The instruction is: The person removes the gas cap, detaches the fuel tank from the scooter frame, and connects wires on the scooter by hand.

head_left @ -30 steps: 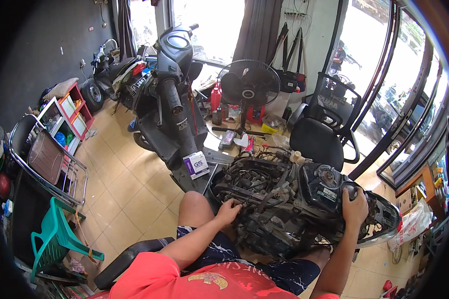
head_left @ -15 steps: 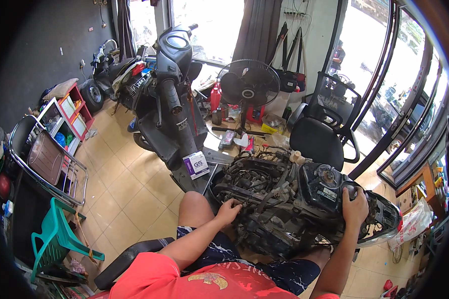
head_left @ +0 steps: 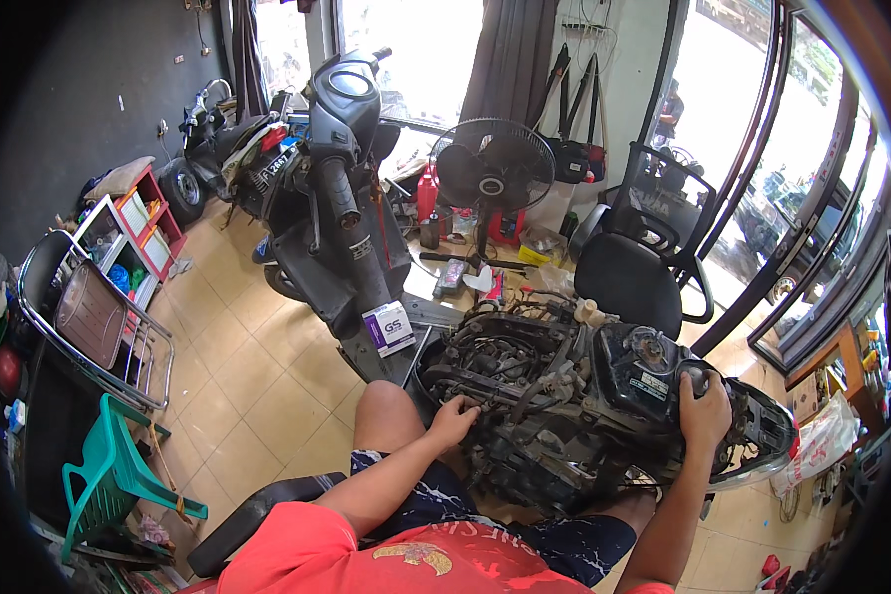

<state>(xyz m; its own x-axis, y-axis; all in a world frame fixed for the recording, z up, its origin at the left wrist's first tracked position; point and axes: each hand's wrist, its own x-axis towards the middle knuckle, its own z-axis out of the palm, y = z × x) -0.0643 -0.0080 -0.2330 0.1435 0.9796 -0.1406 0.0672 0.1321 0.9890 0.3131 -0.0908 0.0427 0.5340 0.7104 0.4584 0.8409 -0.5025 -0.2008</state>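
I have on a red shirt (head_left: 366, 549) and dark shorts (head_left: 589, 544) with white marks. Right in front of my knees is a motorbike (head_left: 525, 436) with its covers off, so its wires and dirty metal bits show. My left hand (head_left: 453, 420) is at its left side, fingertips touching the edge. The fingers are bent, but they are small and dark at the tips, so I can't tell if they pinch anything. My right hand (head_left: 705, 411) is over on the other end, thumb and fingers curled around a dark round part (head_left: 698, 377), just beside the shiny black tank (head_left: 629, 361).

Past the bike, a white and purple box (head_left: 389, 329) sits on the floor part of a dark scooter (head_left: 351, 228). A black chair (head_left: 626, 282) is off to the right. Farther back stands a big fan (head_left: 495, 178), near a bright window (head_left: 416, 54).
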